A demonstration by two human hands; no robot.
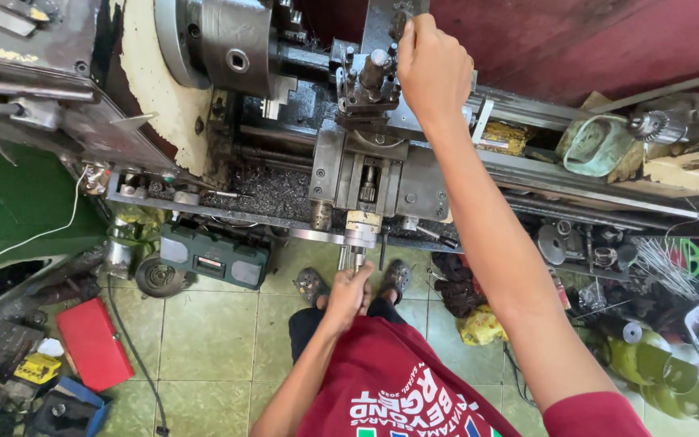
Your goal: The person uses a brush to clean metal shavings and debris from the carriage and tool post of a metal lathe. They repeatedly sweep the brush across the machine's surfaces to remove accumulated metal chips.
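Two hands on lathe: my left hand (349, 293) grips near crank handle (353, 257); right hand (433, 69) clasps far tool-post lever (375, 69).

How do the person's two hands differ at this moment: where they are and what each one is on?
The left hand sits low, near the body, wrapped around the crank handle at the lathe's front edge; the right hand reaches far across the machine to the tool post. The left arm is bent, the right arm stretched out straight. Both hands are bare and closed on lathe parts.
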